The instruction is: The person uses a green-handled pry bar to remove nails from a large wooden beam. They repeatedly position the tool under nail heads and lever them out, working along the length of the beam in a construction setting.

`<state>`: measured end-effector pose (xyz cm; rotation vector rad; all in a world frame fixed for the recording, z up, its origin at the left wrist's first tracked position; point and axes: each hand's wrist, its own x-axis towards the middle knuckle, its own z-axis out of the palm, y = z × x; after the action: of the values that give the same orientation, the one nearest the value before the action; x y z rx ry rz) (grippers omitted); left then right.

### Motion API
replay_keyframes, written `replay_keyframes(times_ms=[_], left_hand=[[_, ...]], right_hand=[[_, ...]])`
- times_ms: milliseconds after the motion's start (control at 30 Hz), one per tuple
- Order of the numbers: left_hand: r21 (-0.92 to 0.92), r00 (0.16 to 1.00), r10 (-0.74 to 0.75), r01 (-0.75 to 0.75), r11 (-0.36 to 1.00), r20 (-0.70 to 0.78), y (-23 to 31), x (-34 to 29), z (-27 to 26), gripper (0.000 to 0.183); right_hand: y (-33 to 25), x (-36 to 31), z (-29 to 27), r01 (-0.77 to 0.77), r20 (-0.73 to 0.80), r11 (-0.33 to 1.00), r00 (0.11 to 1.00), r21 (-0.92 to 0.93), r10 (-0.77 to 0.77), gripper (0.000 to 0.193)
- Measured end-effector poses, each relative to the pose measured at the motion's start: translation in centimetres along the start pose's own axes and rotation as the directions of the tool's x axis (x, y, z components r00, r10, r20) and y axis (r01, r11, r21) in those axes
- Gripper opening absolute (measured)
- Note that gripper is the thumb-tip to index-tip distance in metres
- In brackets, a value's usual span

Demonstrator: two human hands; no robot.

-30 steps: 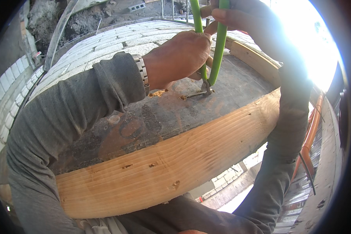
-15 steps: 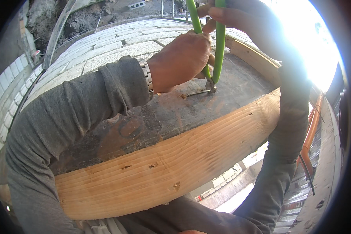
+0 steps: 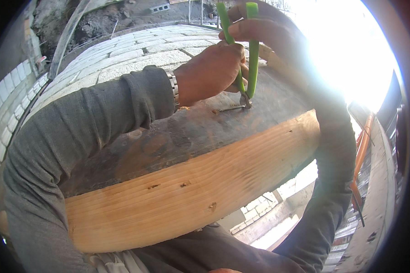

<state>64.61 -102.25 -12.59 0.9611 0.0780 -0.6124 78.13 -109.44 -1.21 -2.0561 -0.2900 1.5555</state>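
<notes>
Long green-handled pincers [image 3: 252,68] stand nearly upright, jaws down, over a dark, stained panel [image 3: 187,136]. Their metal jaws meet a thin wire [image 3: 231,108] lying low over that surface. My left hand [image 3: 209,68], with a metal watch at the wrist, is closed at the left handle, fingers partly hidden. Higher up, my right hand [image 3: 264,29] reaches over from the right, its fingers bent about the upper handles. The two handles are a little apart. Strong glare washes out part of my right hand and forearm.
A thick wooden beam [image 3: 191,184] runs along the panel's near edge, close to my body. Pale block masonry [image 3: 136,50] lies beyond the panel. Orange pipe [image 3: 362,148] stands at the right. Below the beam, a gap shows a lower level.
My right hand and forearm have shifted slightly left and down, and the upper handles tilt left with them. My left hand stays at the pincers, and the jaws remain at the wire.
</notes>
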Motion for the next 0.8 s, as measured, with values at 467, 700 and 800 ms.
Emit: replay_keyframes(times_ms=[467,700,800], left_hand=[[0.05,0.996,0.092,-0.092,0.995,-0.006,3.6,-0.8,1.1,0.035],[0.105,0.997,-0.051,0.057,0.993,-0.06,0.6,0.6,0.9,0.033],[-0.019,0.999,-0.02,0.019,1.0,-0.026,-0.2,1.4,1.1,0.033]], right_hand=[[0.8,2.1,2.6,-0.038,-0.397,0.919,0.908,-0.392,-0.132,0.038],[-1.8,2.2,3.2,-0.24,-0.372,0.952,0.915,-0.19,0.156,0.054],[-1.6,1.8,2.9,0.11,-0.174,0.985,0.981,0.129,-0.087,0.068]])
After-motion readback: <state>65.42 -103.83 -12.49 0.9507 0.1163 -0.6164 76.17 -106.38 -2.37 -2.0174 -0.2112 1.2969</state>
